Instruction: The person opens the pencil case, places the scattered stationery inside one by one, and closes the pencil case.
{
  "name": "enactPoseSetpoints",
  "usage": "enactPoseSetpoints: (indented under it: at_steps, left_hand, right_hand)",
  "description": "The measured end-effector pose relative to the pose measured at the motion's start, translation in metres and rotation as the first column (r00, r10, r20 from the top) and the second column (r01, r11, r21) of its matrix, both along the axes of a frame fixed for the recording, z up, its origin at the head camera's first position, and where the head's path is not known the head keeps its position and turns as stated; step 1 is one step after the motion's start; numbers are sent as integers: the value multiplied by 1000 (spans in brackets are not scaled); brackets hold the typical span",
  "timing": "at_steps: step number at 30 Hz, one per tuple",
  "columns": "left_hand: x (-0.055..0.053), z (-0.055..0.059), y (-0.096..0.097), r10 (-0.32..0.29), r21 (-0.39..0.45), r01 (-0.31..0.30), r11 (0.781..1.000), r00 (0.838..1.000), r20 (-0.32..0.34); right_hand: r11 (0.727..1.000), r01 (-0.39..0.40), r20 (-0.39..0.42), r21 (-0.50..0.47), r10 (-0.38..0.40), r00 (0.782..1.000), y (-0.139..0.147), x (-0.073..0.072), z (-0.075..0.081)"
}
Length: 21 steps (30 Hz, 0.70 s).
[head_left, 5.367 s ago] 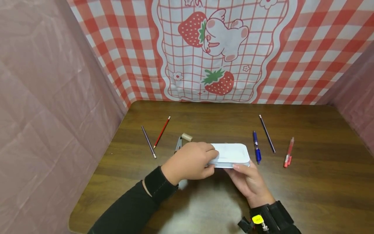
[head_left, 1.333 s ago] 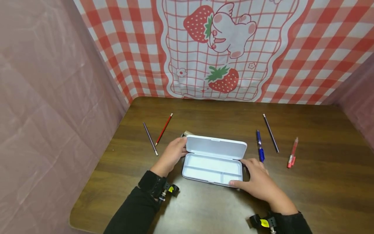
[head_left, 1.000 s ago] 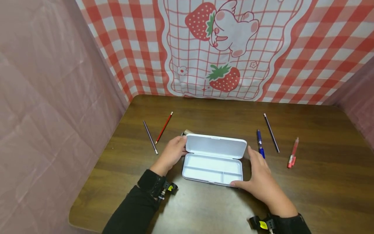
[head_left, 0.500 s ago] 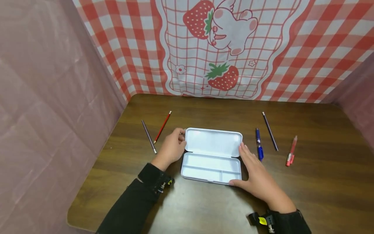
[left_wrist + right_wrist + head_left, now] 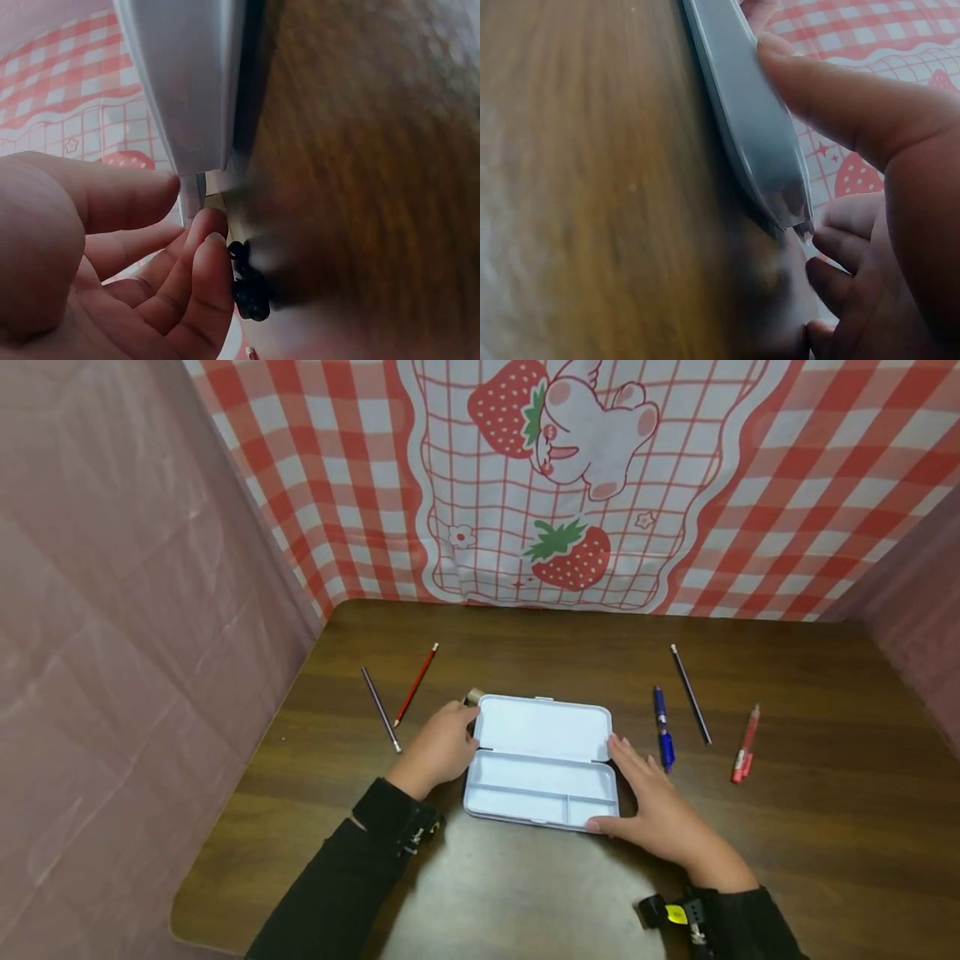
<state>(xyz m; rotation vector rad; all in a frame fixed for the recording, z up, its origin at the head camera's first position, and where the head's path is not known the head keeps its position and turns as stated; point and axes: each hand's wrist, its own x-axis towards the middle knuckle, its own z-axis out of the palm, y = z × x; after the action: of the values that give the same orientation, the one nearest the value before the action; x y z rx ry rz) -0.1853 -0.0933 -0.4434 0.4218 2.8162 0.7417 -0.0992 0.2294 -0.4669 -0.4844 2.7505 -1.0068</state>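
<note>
A white pencil case [image 5: 540,785] lies on the table with its lid [image 5: 543,727] swung back on the far side. Its tray has one long compartment at the back and two shorter ones in front. My left hand [image 5: 438,747] is at the left end of the lid near the hinge; in the left wrist view its thumb touches the case edge and the other fingers bend below. My right hand [image 5: 660,814] spans the right end, thumb on the front corner of the rim and fairly straight fingers reaching up beside the lid.
A beige cylinder [image 5: 475,695] peeks out behind the lid's left corner. Left lie a purple pencil [image 5: 381,710] and a red pencil [image 5: 416,685]. Right lie a blue pen [image 5: 663,731], a dark pencil [image 5: 691,693] and a red pen [image 5: 745,745]. A checked cloth [image 5: 337,485] hangs behind.
The case, earlier held closed in both hands, now lies opened on the table. The lid has tilted farther back since one second ago, with the left hand staying at its left end.
</note>
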Motion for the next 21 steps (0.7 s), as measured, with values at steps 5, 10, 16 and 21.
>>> enactPoseSetpoints:
  at_steps: [5,10,16,21]
  left_hand:
    - [0,0,-1,-14,-26,13,1000,1000,-8]
    - [1,1,-5,-11,1,11,1000,999,-43]
    - [2,9,-21,29,27,-26,999,995,-95]
    - [-3,16,-35,-22,-78,9,997,986,-167]
  right_hand:
    - [1000,0,12,-18,0,1000,0,-2,0]
    - [1000,9,27,-23,-8,1000,1,0,0]
    - [1000,7,27,-28,-6,1000,0,1,1]
    - [999,9,25,-36,-8,1000,-1,2,0]
